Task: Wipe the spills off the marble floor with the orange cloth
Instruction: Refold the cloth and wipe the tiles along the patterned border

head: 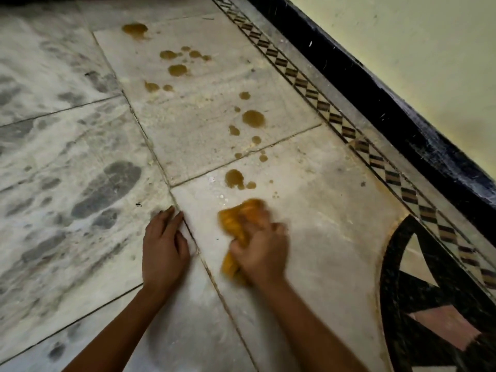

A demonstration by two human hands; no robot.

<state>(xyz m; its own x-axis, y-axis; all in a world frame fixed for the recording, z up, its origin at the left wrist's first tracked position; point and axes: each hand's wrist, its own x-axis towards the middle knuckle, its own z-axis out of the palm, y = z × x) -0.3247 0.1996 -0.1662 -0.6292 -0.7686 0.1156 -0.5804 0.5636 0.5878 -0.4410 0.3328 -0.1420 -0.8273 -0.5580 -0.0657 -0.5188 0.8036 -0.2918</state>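
Observation:
My right hand (261, 247) is closed on a bunched orange cloth (236, 224) and presses it on the marble floor (322, 210); both are motion-blurred. My left hand (163, 244) lies flat on the floor beside it, fingers together, holding nothing. Just ahead of the cloth sits a brown spill (234, 179). More brown spots trail away across the pale slab: a round one (253, 118), a cluster (177, 69) and the farthest (135, 29).
A black skirting (375, 87) and a pale wall (416, 49) run along the right. A patterned inlay border (335, 116) follows the skirting. A dark curved inlay motif (429, 291) lies at the lower right. Grey-veined slabs (67, 170) fill the left.

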